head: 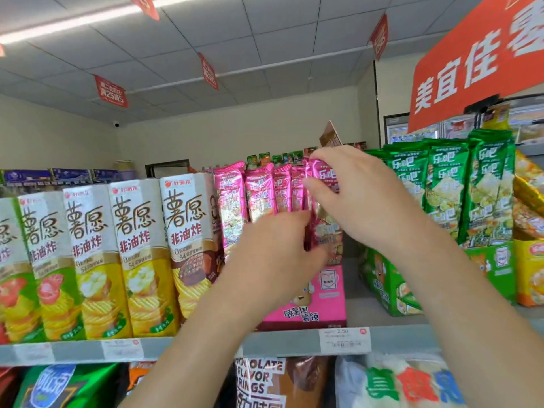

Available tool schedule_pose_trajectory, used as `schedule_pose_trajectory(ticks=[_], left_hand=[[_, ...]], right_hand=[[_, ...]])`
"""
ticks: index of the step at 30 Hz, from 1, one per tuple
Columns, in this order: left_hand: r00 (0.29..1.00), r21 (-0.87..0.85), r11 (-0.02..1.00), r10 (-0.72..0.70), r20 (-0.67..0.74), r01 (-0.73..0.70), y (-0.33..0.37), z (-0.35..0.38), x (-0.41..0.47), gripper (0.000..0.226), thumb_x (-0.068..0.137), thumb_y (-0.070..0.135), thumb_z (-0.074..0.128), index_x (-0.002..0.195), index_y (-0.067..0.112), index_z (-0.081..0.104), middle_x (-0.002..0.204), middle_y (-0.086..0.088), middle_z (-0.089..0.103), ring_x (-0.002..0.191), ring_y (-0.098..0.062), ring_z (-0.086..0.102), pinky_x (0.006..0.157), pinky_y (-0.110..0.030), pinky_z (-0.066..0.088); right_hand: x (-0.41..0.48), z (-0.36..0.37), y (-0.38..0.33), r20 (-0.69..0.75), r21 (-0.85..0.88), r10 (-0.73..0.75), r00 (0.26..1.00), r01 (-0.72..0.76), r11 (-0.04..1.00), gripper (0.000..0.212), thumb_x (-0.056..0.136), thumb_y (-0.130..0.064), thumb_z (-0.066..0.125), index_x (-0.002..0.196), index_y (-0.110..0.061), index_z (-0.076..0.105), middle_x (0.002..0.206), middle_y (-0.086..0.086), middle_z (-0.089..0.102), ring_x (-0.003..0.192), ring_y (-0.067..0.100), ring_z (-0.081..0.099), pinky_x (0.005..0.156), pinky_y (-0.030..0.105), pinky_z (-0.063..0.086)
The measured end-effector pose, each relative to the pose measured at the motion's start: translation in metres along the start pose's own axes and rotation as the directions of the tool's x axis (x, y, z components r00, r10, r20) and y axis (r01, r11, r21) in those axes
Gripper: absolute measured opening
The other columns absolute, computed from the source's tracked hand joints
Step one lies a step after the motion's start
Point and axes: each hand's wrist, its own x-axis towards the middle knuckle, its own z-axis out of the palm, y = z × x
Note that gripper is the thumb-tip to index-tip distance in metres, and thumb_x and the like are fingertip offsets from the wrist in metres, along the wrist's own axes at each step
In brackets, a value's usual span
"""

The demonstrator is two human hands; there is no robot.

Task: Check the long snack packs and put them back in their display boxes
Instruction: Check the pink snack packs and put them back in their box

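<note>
A pink display box [318, 307] stands on the top shelf with several long pink snack packs [259, 189] upright in it. My right hand [362, 198] pinches the top of the rightmost pink pack [322, 175]. My left hand [276, 254] grips the same pack lower down, its fingers curled round the pack's side. The pack's lower end is hidden behind my left hand. To the right, a green display box [385, 287] holds several long green packs [447, 181].
Tall yellow and green crisp boxes [141, 254] fill the shelf to the left. A yellow display box [530, 269] stands at the far right. The shelf edge [279, 344] carries price tags. More snack bags lie on the shelf below. A red sign [477, 60] hangs overhead.
</note>
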Motion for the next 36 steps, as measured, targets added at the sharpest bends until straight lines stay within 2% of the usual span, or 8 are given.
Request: schedule_pose_trajectory(ticks=[4, 10, 15, 21, 23, 25, 30, 36], left_hand=[[0.897, 0.109, 0.990, 0.128, -0.423, -0.090, -0.020, -0.034, 0.027, 0.027, 0.084, 0.022, 0.052, 0.096, 0.020, 0.076, 0.095, 0.001, 0.074, 0.086, -0.023, 0.066, 0.075, -0.033, 0.052], [0.980, 0.433, 0.899, 0.140, -0.141, -0.066, -0.053, -0.033, 0.073, 0.044, 0.096, 0.037, 0.045, 0.132, 0.013, 0.054, 0.146, -0.007, 0.047, 0.134, -0.028, 0.038, 0.108, -0.040, 0.036], [0.990, 0.444, 0.890, 0.135, -0.034, -0.106, -0.061, -0.031, 0.074, 0.041, 0.097, 0.052, 0.036, 0.103, 0.018, 0.060, 0.092, -0.002, 0.066, 0.088, -0.027, 0.059, 0.076, -0.039, 0.048], [0.983, 0.421, 0.889, 0.174, 0.055, -0.181, -0.062, -0.038, 0.070, 0.080, 0.078, 0.071, 0.032, 0.131, 0.014, 0.051, 0.125, -0.005, 0.057, 0.117, -0.026, 0.047, 0.103, -0.038, 0.037], [0.979, 0.473, 0.859, 0.195, 0.055, -0.197, -0.063, -0.038, 0.069, 0.074, 0.076, 0.074, 0.037, 0.117, 0.016, 0.058, 0.111, -0.002, 0.061, 0.106, -0.024, 0.050, 0.098, -0.037, 0.039], [0.975, 0.503, 0.836, 0.212, 0.070, -0.218, -0.063, -0.038, 0.067, 0.069, 0.075, 0.076, 0.041, 0.107, 0.018, 0.060, 0.103, 0.001, 0.062, 0.099, -0.022, 0.051, 0.095, -0.036, 0.040], [0.963, 0.448, 0.855, 0.261, 0.066, -0.262, -0.065, -0.038, 0.062, 0.078, 0.073, 0.075, 0.042, 0.117, 0.013, 0.057, 0.117, -0.001, 0.058, 0.114, -0.021, 0.047, 0.102, -0.035, 0.036], [0.948, 0.352, 0.882, 0.314, 0.054, -0.312, -0.058, -0.040, 0.059, 0.068, 0.075, 0.068, 0.046, 0.112, 0.012, 0.057, 0.098, 0.000, 0.064, 0.097, -0.023, 0.056, 0.091, -0.033, 0.037]], right_hand=[[-0.005, 0.003, -0.001, -0.061, -0.105, -0.086, 0.994, 0.079, 0.991, 0.043, 0.096, -0.025, 0.058, 0.135, -0.011, 0.051, 0.138, 0.008, 0.046, 0.129, 0.025, 0.042, 0.102, 0.041, 0.043], [-0.020, 0.011, -0.005, -0.002, -0.336, -0.168, 0.986, 0.158, 0.928, 0.031, 0.095, -0.018, 0.057, 0.125, -0.015, 0.059, 0.148, 0.011, 0.041, 0.141, 0.028, 0.031, 0.107, 0.050, 0.032], [-0.024, 0.013, 0.006, 0.094, -0.345, -0.279, 0.956, 0.294, 0.891, 0.029, 0.098, -0.032, 0.045, 0.102, -0.015, 0.068, 0.152, 0.014, 0.034, 0.145, 0.029, 0.024, 0.111, 0.049, 0.034], [-0.013, 0.007, 0.007, 0.086, -0.122, -0.316, 0.945, 0.325, 0.938, 0.021, 0.093, -0.030, 0.056, 0.090, -0.014, 0.070, 0.150, 0.007, 0.036, 0.149, 0.019, 0.017, 0.113, 0.041, 0.036], [-0.014, 0.008, 0.008, 0.024, -0.081, -0.304, 0.953, 0.304, 0.949, 0.014, 0.088, -0.023, 0.062, 0.098, -0.015, 0.067, 0.146, 0.005, 0.042, 0.146, 0.019, 0.025, 0.109, 0.040, 0.040], [-0.015, 0.009, 0.011, -0.011, -0.085, -0.279, 0.960, 0.277, 0.957, 0.035, 0.085, -0.021, 0.065, 0.119, -0.019, 0.059, 0.142, 0.001, 0.046, 0.138, 0.018, 0.036, 0.105, 0.041, 0.044], [-0.016, 0.009, 0.011, 0.031, -0.069, -0.243, 0.969, 0.245, 0.967, 0.074, 0.088, -0.031, 0.065, 0.149, -0.034, 0.024, 0.151, -0.007, 0.037, 0.144, 0.012, 0.027, 0.113, 0.041, 0.034], [-0.006, 0.008, -0.002, -0.028, -0.165, -0.294, 0.955, 0.286, 0.944, 0.054, 0.095, -0.049, 0.041, 0.147, -0.032, 0.036, 0.159, -0.005, 0.027, 0.149, 0.013, 0.012, 0.112, 0.046, 0.022]])
